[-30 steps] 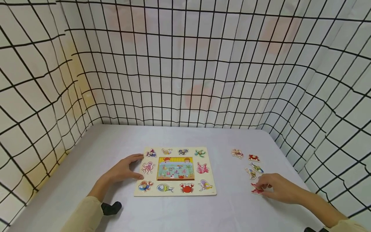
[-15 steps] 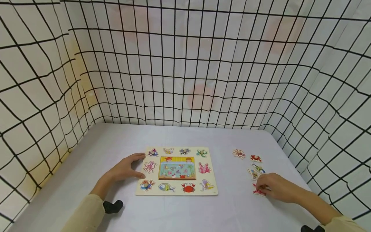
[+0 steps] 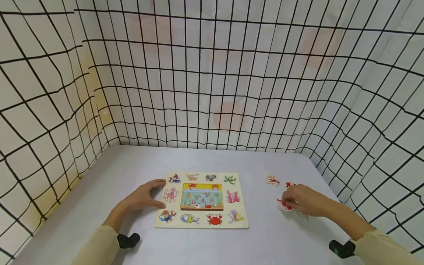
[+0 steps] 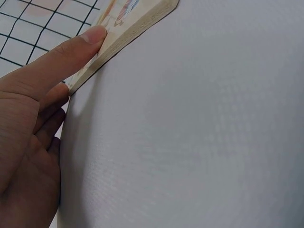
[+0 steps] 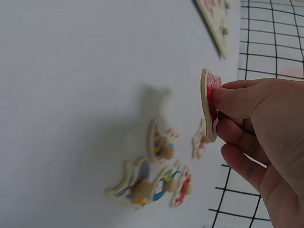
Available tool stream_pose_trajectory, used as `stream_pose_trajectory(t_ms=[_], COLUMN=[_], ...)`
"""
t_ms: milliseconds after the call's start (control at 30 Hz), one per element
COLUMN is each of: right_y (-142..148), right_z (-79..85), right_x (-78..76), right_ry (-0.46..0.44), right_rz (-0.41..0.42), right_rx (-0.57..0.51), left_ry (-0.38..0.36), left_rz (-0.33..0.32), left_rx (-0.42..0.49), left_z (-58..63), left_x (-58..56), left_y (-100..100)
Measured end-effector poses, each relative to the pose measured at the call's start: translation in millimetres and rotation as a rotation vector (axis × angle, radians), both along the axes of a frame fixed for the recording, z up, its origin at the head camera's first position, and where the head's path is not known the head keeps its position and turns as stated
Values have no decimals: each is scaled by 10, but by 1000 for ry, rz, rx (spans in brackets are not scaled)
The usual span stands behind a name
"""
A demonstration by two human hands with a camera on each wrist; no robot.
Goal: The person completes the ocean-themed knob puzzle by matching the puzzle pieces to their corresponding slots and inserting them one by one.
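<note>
A wooden peg puzzle board (image 3: 202,224) with sea-animal pictures lies flat on the table. My left hand (image 3: 142,197) is at its left edge, fingers spread; in the left wrist view the thumb (image 4: 71,54) lies on the board's edge. Right of the board, my right hand (image 3: 306,200) pinches a pink sea-creature puzzle piece (image 5: 209,104) between thumb and fingers. The piece is on edge and raised above the table. Below it lie a red crab piece (image 5: 181,187), a blue-green fish piece (image 5: 164,183), a yellow-striped piece (image 5: 159,142) and an octopus piece (image 3: 273,180).
Several pieces with knobs, such as the green turtle piece (image 3: 230,179), sit in the board. Printed pictures such as the red crab (image 3: 214,219) show in other places. A white wall with black grid lines (image 3: 212,84) surrounds the white table (image 3: 198,246) at back and sides.
My right hand has picked up the pink piece from the table and carried it left and slightly away from me. The left hand stays at the board's edge.
</note>
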State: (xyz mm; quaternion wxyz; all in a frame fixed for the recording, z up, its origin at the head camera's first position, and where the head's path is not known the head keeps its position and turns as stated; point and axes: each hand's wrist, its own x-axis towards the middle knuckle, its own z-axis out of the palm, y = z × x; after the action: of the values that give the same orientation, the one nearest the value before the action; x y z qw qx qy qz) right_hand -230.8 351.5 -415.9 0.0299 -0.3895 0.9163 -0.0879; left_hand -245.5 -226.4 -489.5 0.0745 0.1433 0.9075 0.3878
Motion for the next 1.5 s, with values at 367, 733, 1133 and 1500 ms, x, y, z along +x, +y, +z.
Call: stream_pose_trajectory(t_ms=[367,733,1133,1500], right_y=[-366,-672,-853,-1048], right_z=[162,214,249,315], right_x=[-198,-454,-563,-582], right_ry=[-24,-46,-34,-24], right_rz=[-69,-51,-46,25], right_rx=[36,-6,-12,-9], left_ry=[-16,-15,-2,-12], left_rz=[10,19,24,38], left_rx=[6,-1,-14,-6], left_z=[-37,-26,-1,-4], left_x=[17,22,-6,13], left_y=[80,31,41,16])
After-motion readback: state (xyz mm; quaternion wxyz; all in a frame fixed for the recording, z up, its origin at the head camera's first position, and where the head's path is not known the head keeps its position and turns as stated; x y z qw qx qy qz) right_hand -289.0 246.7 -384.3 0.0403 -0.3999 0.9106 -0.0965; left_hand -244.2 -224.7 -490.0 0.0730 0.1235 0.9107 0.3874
